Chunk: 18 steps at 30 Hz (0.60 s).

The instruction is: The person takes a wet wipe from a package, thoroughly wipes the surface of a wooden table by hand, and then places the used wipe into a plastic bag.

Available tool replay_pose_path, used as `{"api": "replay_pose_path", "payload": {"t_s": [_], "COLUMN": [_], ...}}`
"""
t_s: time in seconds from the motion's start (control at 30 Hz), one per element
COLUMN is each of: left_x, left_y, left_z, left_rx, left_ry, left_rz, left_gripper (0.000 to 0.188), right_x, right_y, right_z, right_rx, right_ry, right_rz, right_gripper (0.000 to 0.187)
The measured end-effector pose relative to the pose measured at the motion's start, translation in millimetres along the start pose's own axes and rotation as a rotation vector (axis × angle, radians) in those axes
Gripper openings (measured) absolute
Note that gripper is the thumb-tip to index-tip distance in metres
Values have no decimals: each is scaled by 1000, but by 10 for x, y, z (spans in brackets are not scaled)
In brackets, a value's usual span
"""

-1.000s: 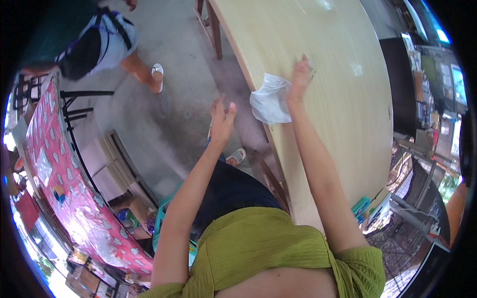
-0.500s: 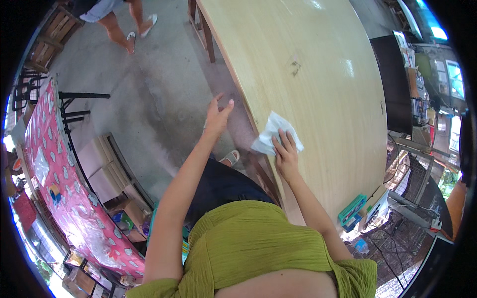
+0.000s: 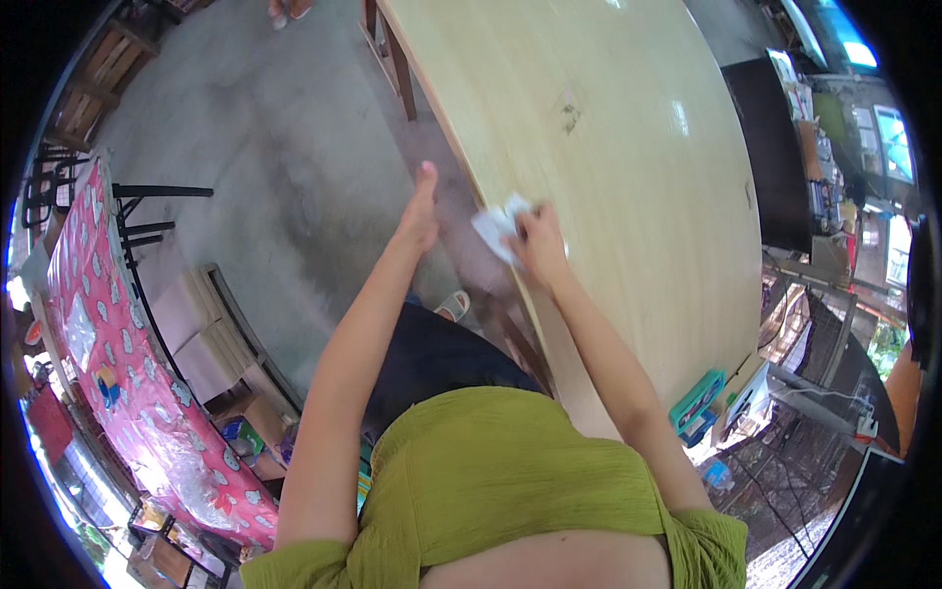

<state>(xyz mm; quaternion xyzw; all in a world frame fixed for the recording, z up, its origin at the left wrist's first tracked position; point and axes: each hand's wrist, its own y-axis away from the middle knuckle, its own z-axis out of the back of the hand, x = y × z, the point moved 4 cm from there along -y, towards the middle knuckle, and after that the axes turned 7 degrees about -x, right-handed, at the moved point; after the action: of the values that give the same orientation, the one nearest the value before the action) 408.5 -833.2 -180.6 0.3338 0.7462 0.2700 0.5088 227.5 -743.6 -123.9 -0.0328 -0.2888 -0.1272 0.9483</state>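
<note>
A crumpled white wipe (image 3: pixel 497 234) is gripped in my right hand (image 3: pixel 542 245) at the left edge of the pale wooden table (image 3: pixel 628 226). The fingers bunch around it, and part of the wipe hangs over the edge. My left hand (image 3: pixel 420 214) is held in the air over the floor, just left of that edge. It is seen side-on with its fingers stretched out and nothing in them. A dark scuffed mark (image 3: pixel 569 116) shows on the tabletop farther off.
To the left stands a table with a pink patterned cover (image 3: pixel 118 363), with clear plastic and a tape roll on it. Stacked beige panels (image 3: pixel 206 324) lean beside it. A teal box (image 3: pixel 699 401) lies at the table's near right corner. A person's feet (image 3: pixel 287 12) show far off.
My right hand has drawn the wipe left and away to the table edge, its fingers now bunched. My left hand has turned side-on. The other person has moved mostly out of view.
</note>
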Motion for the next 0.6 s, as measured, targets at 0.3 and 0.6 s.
{"api": "replay_pose_path", "payload": {"t_s": [0.3, 0.6], "left_x": [36, -64], "left_y": [116, 258], "left_z": [353, 755], "left_rx": [-75, -185], "left_ry": [48, 115], "left_rz": [37, 50], "left_gripper": [106, 100], "right_x": [113, 177], "right_y": [-218, -375], "right_z": [-48, -63], "right_rx": [40, 78], "right_ry": [50, 46], "right_rz": [0, -22], "right_gripper": [28, 28]}}
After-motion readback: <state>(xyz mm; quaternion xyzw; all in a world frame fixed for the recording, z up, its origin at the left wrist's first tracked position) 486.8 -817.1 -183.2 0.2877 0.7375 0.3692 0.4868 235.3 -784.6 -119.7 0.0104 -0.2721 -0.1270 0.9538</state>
